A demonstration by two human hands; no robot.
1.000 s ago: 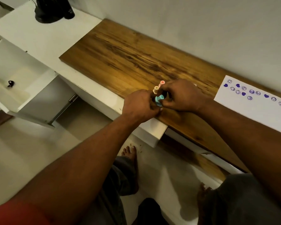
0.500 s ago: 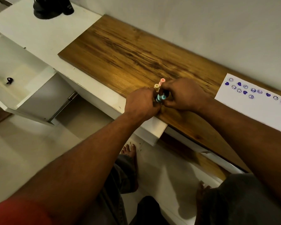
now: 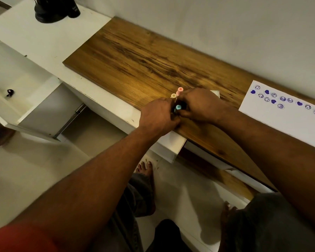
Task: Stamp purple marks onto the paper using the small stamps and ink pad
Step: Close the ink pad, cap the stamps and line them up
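My two hands meet near the front edge of the wooden board (image 3: 135, 57). A blue stamp (image 3: 178, 107) stands tilted between them, pinched by my right hand (image 3: 200, 106). My left hand (image 3: 158, 115) is curled against a small dark thing, apparently the ink pad (image 3: 183, 105), which is mostly hidden. A beige stamp (image 3: 173, 96) and a pink stamp (image 3: 180, 89) stand upright just behind my fingers. The white paper (image 3: 280, 120) lies to the right, bearing several purple hearts and smiley marks.
A white edge (image 3: 215, 92) pokes out behind my right hand. The white desk (image 3: 44, 39) on the left carries a black object (image 3: 55, 8). An open white drawer (image 3: 16, 84) holds a small black item (image 3: 10, 92). The wall runs along the board's far side.
My hands have stayed together over the stamps. The blue stamp has tipped more upright between them. My view has shifted slightly.
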